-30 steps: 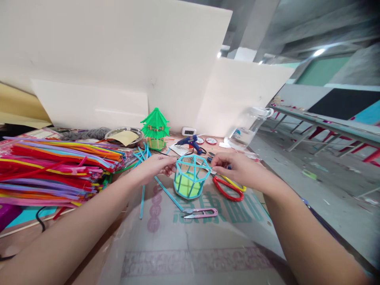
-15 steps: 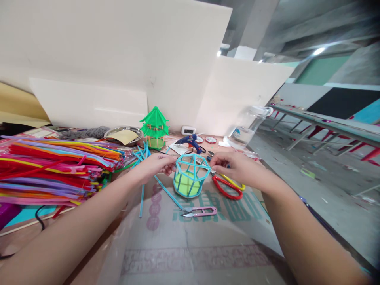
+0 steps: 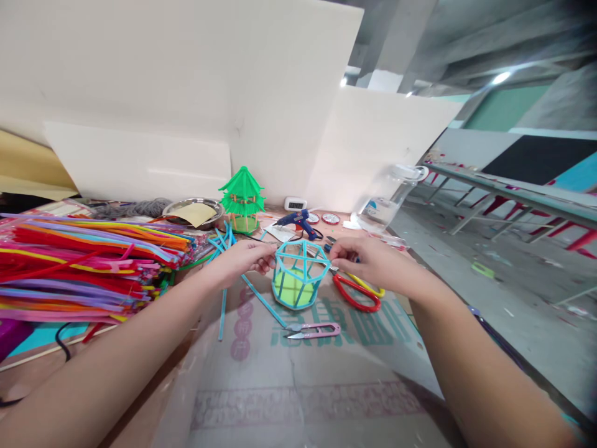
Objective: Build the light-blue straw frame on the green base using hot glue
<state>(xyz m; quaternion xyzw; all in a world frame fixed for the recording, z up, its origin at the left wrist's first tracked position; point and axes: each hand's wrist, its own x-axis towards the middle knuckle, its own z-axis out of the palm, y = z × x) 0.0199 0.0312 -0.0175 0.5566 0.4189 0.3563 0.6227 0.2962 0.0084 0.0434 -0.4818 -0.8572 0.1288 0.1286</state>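
Observation:
A small open cage-like frame of light blue pipe cleaners [image 3: 305, 269] stands upright on the cardboard, with a yellow-green base inside it. My left hand [image 3: 254, 256] pinches the left side of its top rim. At the right side of that rim, the fingers of my right hand [image 3: 357, 256] are closed on the frame. Red and yellow-handled scissors [image 3: 357, 295] lie partly under my right hand. In front of the frame are pink thread snips [image 3: 314, 330], their tips beside a loose blue pipe cleaner [image 3: 265, 302].
Bundles of coloured pipe cleaners [image 3: 84, 267] cover the left side. Behind stand a green tiered-roof model [image 3: 243, 199], a metal dish [image 3: 209, 214], a blue glue gun [image 3: 296, 221], a small digital clock [image 3: 295, 204] and a clear plastic jar [image 3: 389, 199]. White boards [image 3: 186, 81] rise behind the table.

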